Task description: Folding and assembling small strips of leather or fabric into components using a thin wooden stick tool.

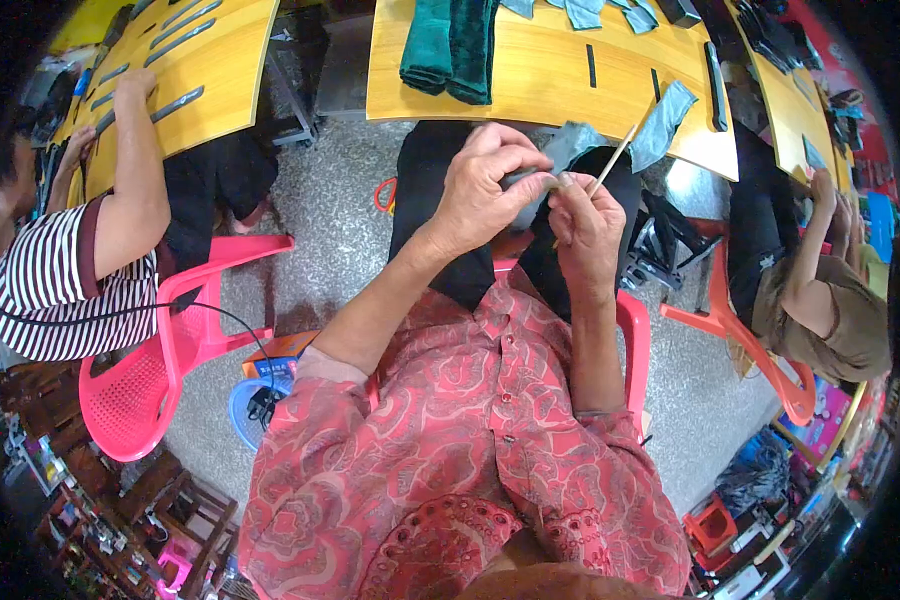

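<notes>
My left hand (490, 190) and my right hand (585, 225) meet over my lap, just short of the table edge. The fingers of both are closed around a small grey-green fabric piece (573, 143), whose end sticks out past the fingertips. A thin wooden stick (615, 160) runs through my right hand and points up and to the right. Close by, another grey-green fabric strip (663, 125) hangs over the table's front edge. How the fabric lies between the fingertips is hidden.
On the yellow wooden table (540, 75) lie folded dark green velvet cloths (450, 50) and a long black strip (716, 87). People work at tables on both sides. A pink chair (175, 350) stands at left, an orange chair (745, 340) at right.
</notes>
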A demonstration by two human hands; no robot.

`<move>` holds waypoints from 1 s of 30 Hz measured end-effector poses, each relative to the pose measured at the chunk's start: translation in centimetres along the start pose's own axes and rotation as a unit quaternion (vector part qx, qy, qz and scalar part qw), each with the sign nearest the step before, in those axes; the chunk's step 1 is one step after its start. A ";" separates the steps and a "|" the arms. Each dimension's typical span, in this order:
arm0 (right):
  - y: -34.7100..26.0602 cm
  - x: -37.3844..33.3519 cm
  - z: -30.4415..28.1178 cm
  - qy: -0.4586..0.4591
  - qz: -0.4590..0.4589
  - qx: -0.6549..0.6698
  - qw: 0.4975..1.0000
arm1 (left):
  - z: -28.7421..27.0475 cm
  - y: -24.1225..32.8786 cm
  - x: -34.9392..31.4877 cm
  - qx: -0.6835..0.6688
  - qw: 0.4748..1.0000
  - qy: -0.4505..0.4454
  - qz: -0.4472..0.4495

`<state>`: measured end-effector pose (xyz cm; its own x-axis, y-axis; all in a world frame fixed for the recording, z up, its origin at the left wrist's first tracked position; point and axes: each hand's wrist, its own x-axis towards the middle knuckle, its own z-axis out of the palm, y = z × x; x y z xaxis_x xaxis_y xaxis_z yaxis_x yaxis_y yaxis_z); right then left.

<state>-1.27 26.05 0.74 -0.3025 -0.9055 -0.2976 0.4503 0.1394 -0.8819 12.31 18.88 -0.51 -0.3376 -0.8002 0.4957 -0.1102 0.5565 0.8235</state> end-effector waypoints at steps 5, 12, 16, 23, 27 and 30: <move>0.5 0.3 -0.3 0.039 -0.051 -0.014 0.998 | 0.2 1.4 -0.4 0.005 0.999 -0.020 -0.034; 0.3 0.0 0.0 0.058 -0.057 -0.063 0.995 | 0.8 1.2 -0.9 0.041 0.999 -0.009 -0.002; 0.3 -0.2 0.1 0.057 -0.078 -0.109 0.989 | 1.1 1.1 -1.0 0.060 0.998 0.006 0.036; 0.4 -0.3 0.4 0.053 -0.083 -0.146 0.984 | 1.2 0.7 -1.1 0.089 0.996 0.007 0.015; -0.4 -0.3 0.3 0.017 0.000 -0.063 0.998 | 0.5 0.6 -0.8 -0.012 0.994 -0.049 -0.099; -0.7 -0.2 0.3 -0.020 0.025 0.013 0.999 | 0.4 0.1 -0.8 -0.158 0.959 -0.073 -0.224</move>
<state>-1.29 26.02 1.50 -0.2454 -0.9132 -0.3254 0.4865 0.1743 -0.8561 12.20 19.69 -0.95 -0.4533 -0.8901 0.0481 0.0071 0.0503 0.9987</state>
